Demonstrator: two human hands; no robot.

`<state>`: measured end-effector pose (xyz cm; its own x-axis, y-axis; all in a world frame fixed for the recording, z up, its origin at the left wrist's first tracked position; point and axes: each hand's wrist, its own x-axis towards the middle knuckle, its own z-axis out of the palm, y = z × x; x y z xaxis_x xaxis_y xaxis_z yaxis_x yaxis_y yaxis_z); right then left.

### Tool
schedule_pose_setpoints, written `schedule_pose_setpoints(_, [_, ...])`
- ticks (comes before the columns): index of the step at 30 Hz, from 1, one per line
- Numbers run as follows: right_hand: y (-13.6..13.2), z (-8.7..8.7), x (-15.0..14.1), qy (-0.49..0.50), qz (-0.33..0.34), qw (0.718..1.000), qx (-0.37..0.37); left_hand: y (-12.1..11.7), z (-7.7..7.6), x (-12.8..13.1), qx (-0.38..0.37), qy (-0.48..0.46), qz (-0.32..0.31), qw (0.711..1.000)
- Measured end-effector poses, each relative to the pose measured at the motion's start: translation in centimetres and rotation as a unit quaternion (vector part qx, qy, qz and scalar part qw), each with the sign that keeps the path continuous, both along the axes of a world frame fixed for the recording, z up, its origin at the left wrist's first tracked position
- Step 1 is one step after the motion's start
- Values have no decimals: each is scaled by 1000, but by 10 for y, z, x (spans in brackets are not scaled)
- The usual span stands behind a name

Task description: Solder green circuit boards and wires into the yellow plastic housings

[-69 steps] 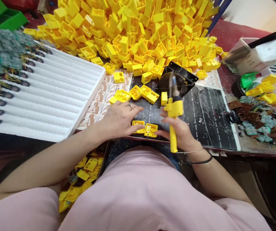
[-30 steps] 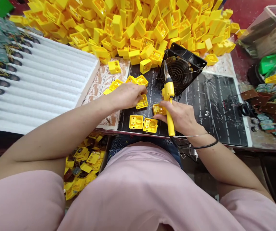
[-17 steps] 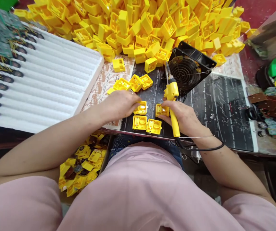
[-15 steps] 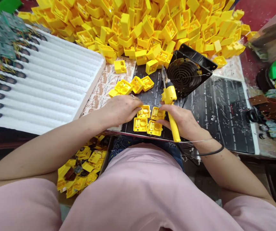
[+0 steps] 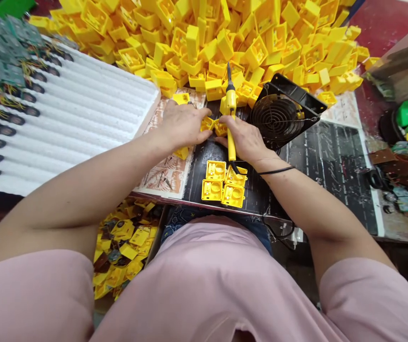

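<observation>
My left hand (image 5: pixel 183 125) is reached forward with its fingers closed on a small yellow plastic housing (image 5: pixel 208 124) at the foot of the big heap. My right hand (image 5: pixel 243 139) grips a yellow soldering iron (image 5: pixel 231 110), tip pointing away from me, and its fingertips also touch a yellow housing (image 5: pixel 221 128) beside the left hand's one. Several open yellow housings (image 5: pixel 224 183) sit in a tight square block on the black mat (image 5: pixel 317 161), close to the table's near edge, behind both hands.
A large heap of yellow housings (image 5: pixel 225 38) fills the back. A white foam tray (image 5: pixel 79 118) with circuit boards and wires (image 5: pixel 0 90) lies left. A black fan (image 5: pixel 278 114) stands right of my hands. Below the table edge a bin holds yellow parts (image 5: pixel 125 247).
Both hands left the block of housings near the table edge and reached forward to the loose housings at the heap's foot; the soldering iron went along in my right hand.
</observation>
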<state>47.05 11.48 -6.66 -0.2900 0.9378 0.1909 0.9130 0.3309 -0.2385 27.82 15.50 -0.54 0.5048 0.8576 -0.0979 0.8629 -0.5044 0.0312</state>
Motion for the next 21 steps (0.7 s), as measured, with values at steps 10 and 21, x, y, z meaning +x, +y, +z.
schedule_pose_setpoints(10, [-58,19,51,69,107,991,-39,27,4,18,-56,45,17,997])
schedule_pose_setpoints(21, [-79,27,55,132,89,987,-7,-17,27,-7,-56,62,-94,992])
